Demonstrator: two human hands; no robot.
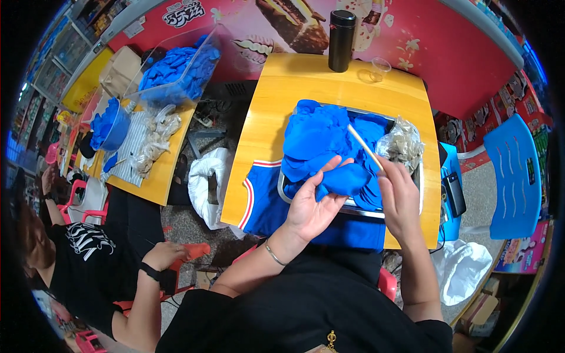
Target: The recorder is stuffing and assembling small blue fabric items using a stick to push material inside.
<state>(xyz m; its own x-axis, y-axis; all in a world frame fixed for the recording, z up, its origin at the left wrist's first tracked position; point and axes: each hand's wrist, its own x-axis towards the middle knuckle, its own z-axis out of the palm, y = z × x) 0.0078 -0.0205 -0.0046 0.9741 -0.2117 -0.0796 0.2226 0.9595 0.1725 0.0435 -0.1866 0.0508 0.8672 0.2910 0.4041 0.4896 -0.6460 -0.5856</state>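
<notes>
A soft blue rounded piece [346, 179] rests across the upturned palm and fingers of my left hand [312, 210], with the thumb closed against its edge. My right hand [401, 191] pinches a thin pale wooden stick [364, 145], whose far end points up and to the left over the heap. Beneath both hands, a metal tray [421, 200] holds a heap of similar blue pieces [312, 138]. What these pieces are made of, I cannot tell. A crumpled clear plastic bag [402, 141] lies in the tray's right side. Under the tray's front left corner spreads a blue jersey [263, 188].
A black flask [342, 44] and a clear plastic cup [379, 69] stand at the yellow table's [282, 76] far edge. To the right is a blue chair [515, 176]. At left, a co-worker [88, 265] sits by another table with a clear bin [176, 73] of blue pieces.
</notes>
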